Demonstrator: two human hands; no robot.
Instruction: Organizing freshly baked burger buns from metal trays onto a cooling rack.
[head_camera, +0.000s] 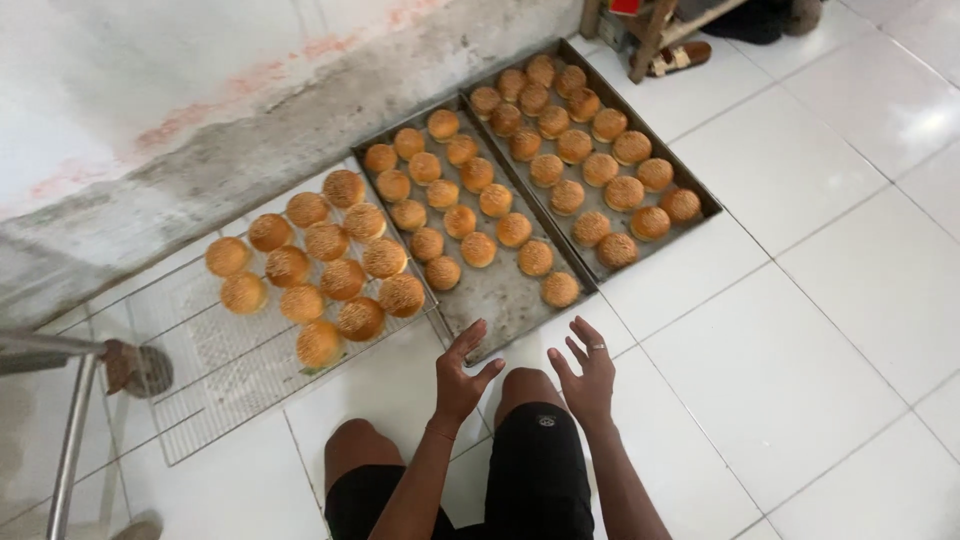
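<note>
Both hands are empty, fingers spread: the left hand (458, 375) and right hand (585, 375) hover just short of the middle grey metal baking tray (500, 300). Its near end is bare; round sesame-topped golden buns (460, 222) still fill the rest, about a dozen lie on the wire cooling rack (215, 370) to the left, and the far tray (700, 190) remains full.

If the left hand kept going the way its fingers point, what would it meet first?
Probably the near edge of the middle metal tray: the open left hand points up and forward at its bare corner, short of the nearest bun. Its height above the floor is unclear.
</note>
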